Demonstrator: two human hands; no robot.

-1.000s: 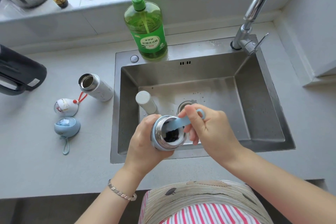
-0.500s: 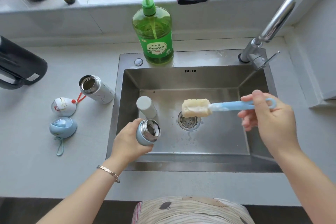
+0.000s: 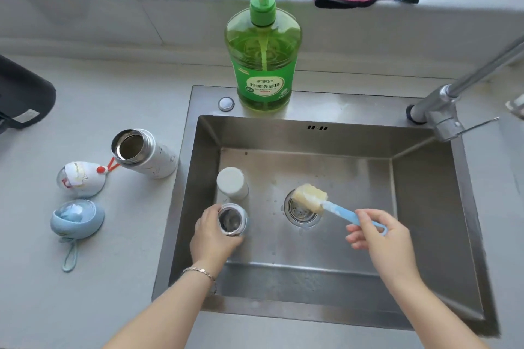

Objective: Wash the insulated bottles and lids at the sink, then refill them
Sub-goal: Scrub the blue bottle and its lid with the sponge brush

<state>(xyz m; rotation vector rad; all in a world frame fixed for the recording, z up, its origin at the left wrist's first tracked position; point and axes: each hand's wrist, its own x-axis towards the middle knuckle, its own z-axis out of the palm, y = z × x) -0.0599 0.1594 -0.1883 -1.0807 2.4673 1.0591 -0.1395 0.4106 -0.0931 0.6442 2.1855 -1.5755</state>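
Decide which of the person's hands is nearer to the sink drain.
The right hand. It holds the sponge brush, whose sponge head hangs over the drain, just beside the hand. The left hand grips the blue bottle at the basin's left side, farther away.

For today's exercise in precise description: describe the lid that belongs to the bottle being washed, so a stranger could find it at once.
Start at the steel sink and move left onto the grey counter. Two egg-shaped lids lie there, beside an open white bottle. Judging by colour, it is the nearer one, the pale blue lid with a blue loop; the white lid has a red cord.
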